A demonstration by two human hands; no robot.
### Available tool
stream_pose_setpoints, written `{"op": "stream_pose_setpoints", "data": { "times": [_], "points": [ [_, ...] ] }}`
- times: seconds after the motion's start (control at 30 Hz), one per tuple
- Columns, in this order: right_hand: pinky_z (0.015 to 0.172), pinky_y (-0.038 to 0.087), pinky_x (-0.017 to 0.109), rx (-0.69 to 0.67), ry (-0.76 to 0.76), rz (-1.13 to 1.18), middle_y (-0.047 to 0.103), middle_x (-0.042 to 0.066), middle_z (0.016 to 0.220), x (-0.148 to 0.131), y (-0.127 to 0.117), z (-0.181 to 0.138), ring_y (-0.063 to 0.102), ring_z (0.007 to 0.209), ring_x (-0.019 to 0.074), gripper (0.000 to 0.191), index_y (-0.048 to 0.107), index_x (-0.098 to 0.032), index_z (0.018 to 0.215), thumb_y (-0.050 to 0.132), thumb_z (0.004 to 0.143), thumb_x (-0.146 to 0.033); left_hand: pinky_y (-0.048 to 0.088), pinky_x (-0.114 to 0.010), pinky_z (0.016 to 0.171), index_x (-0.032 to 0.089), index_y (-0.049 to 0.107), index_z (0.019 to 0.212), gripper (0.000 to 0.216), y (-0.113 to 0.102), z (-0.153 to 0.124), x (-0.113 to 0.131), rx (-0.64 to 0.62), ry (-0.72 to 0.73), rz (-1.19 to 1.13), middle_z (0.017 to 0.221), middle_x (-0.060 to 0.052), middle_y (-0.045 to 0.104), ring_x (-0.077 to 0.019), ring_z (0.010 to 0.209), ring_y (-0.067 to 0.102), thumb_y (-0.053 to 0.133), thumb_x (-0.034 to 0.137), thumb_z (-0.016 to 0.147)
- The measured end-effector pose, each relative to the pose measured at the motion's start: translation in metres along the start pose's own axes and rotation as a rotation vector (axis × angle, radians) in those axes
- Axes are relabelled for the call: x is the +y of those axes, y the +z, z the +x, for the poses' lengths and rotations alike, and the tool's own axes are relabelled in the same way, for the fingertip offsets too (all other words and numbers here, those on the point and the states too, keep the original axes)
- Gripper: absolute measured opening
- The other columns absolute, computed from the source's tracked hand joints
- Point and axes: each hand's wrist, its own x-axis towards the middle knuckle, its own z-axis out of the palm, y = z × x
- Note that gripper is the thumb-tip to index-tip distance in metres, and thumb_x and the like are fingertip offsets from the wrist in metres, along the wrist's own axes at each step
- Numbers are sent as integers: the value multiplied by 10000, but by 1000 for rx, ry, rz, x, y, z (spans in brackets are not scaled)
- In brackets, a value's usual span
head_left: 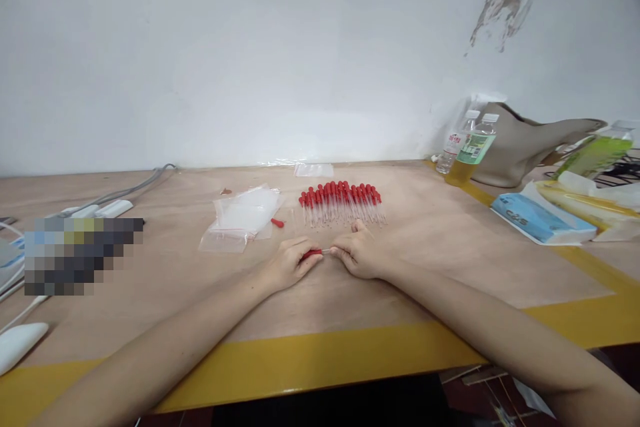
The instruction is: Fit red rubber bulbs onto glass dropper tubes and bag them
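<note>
My left hand [289, 265] pinches the red rubber bulb of a dropper [314, 253] just above the table. My right hand [359, 253] is closed on the clear glass tube end of the same dropper. The two hands meet at the middle of the table. Just beyond them lies a row of several finished droppers [343, 202] with red bulbs and clear tubes. A single loose red bulb [277, 222] rests to the left of the row, next to a pile of clear zip bags [242, 217].
A wooden table [450, 260] with yellow tape [310, 363] along its front edge. Two bottles [470, 147] and a beige bag [525, 147] stand back right, beside a blue pack [537, 217]. Cables [125, 193] and white devices [20, 343] lie at the left.
</note>
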Motion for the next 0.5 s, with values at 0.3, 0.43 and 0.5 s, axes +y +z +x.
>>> {"op": "stream_pose_setpoints", "data": {
  "times": [0.3,0.43,0.5],
  "points": [
    [716,241,299,-4,85,2,608,31,746,-7,-11,6,480,716,134,276,616,-187,748,389,854,-303,456,-262,717,168,568,932,197,-7,6,-15,42,138,171,866,-53,602,-146,779,565,449,294,838],
    [609,317,239,10,252,106,601,35,716,16,-20,12,505,663,128,241,620,-172,704,439,811,-290,410,-325,848,168,504,1099,405,-26,8,-27,119,54,257,1066,-94,517,-207,979,490,540,393,764],
    [551,334,221,56,439,170,599,25,646,37,-24,16,508,587,118,265,610,-164,664,432,801,-305,392,-346,862,162,516,1089,361,-35,5,-42,162,-37,321,1045,-96,508,-218,980,474,501,364,791]
  ]
}}
